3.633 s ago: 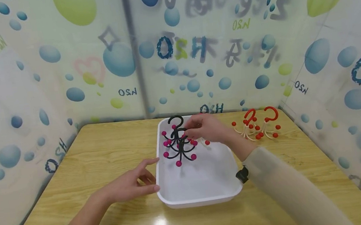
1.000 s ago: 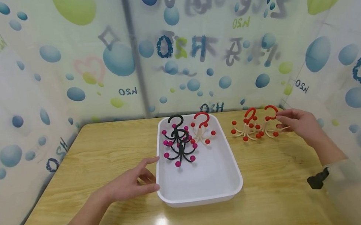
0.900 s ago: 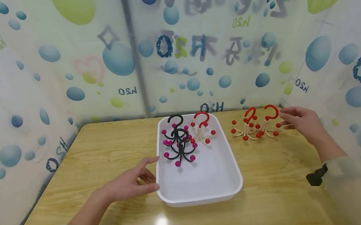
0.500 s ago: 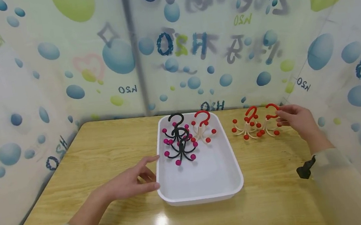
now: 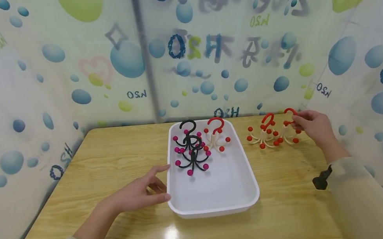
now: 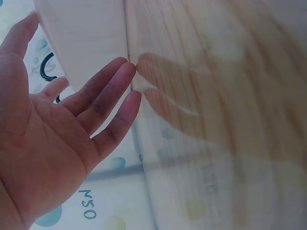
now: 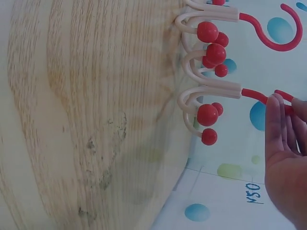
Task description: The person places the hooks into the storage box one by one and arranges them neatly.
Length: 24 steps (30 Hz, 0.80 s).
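Pinching red-hooked hanger [image 5: 289, 129], right hand [image 5: 311, 125], left hand [image 5: 134, 194] flat beside tray [image 5: 219, 207]

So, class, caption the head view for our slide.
Right hand pinches a red hook on the table; left hand rests by the white tray.

three hooks [image 5: 198, 144] in tray [image 5: 215, 207], two hooks [image 5: 273, 131] on table [image 5: 111, 160] right of it

The red hook of one cream hanger [image 7: 211, 93] is pinched between the fingertips [image 7: 274, 103] of the right hand [image 7: 285, 163]. A second hanger [image 7: 225, 19] is seen just beside it, its hook free. Both are stood on the wooden table [image 7: 81, 115], red balls at their arm tips.
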### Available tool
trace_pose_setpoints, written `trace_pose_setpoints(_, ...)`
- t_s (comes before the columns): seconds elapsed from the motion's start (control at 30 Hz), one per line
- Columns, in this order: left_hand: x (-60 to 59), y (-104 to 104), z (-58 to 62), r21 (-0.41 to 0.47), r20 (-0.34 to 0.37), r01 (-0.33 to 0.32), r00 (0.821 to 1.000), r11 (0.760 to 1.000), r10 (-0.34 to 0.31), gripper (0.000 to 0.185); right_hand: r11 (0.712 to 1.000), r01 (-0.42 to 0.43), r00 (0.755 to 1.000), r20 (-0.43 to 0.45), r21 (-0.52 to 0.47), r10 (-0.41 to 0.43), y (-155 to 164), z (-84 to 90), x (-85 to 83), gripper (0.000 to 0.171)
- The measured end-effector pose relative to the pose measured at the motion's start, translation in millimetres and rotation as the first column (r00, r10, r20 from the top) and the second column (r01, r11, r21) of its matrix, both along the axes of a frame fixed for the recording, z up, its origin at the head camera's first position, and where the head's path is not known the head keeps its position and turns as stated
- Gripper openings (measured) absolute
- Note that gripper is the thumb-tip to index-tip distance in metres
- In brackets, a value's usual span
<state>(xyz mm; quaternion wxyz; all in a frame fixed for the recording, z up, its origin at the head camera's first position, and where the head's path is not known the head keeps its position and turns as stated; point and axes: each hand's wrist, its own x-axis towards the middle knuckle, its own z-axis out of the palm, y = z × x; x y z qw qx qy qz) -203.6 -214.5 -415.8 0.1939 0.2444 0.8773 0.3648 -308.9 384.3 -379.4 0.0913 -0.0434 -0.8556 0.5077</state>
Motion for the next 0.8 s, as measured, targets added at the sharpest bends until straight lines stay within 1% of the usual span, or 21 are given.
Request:
trace_pose_setpoints(0.1, 0.1, 1.0, 0.6, 0.002, 0.008, -0.003, 1.000, 1.000, 0.003, 0.090, 1.000, 0.006, 0.999, -0.033, 0.003, -0.006, 0.0, 4.2, 4.2, 0.048)
trace_pose_setpoints(0.17, 0.1, 1.0, 0.5, 0.003, 0.009, -0.002, 1.000, 1.000, 0.002, 0.090, 1.000, 0.016, 0.999, -0.048, 0.003, -0.016, 0.2, 7.3, 7.3, 0.040)
trace_pose_setpoints(0.23, 0.0, 1.1, 0.5, 0.003, 0.009, -0.002, 1.000, 1.000, 0.002, 0.090, 1.000, 0.022, 0.998, -0.057, -0.009, -0.022, 0.3, 10.6, 10.7, 0.029)
trace_pose_setpoints(0.37, 0.3, 0.6, 0.4, 0.003, 0.008, -0.007, 1.000, 1.000, 0.007, 0.090, 0.999, 0.025, 0.997, -0.077, -0.048, -0.029, 1.4, 16.4, 17.0, 0.017)
trace_pose_setpoints(0.43, 0.8, 0.8, 0.3, 0.004, 0.010, -0.011, 1.000, 1.000, 0.011, 0.090, 0.998, 0.026, 0.996, -0.080, -0.051, -0.030, 2.5, 18.8, 20.7, 0.013)
trace_pose_setpoints(0.47, 1.1, 0.7, 0.1, 0.004, 0.008, -0.011, 1.000, 1.000, 0.011, 0.090, 0.999, 0.027, 0.996, -0.081, -0.043, -0.031, 3.0, 19.9, 22.8, 0.015)
trace_pose_setpoints(0.53, 1.4, 0.7, 0.0, 0.004, 0.005, -0.010, 1.000, 1.000, 0.010, 0.090, 0.999, 0.026, 0.996, -0.082, -0.028, -0.028, 3.8, 21.9, 27.5, 0.014)
trace_pose_setpoints(0.7, 1.9, 1.2, 1.1, 0.003, 0.004, -0.010, 1.000, 1.000, 0.010, 0.090, 1.000, -0.006, 0.996, -0.091, 0.017, 0.008, 4.1, 26.3, 43.7, 0.018)
trace_pose_setpoints(0.8, 1.6, 1.8, 2.1, -0.002, 0.001, -0.012, 1.000, 1.000, 0.012, 0.089, 0.998, -0.024, 0.994, -0.100, 0.066, 0.031, 2.1, 28.2, 54.4, 0.026)
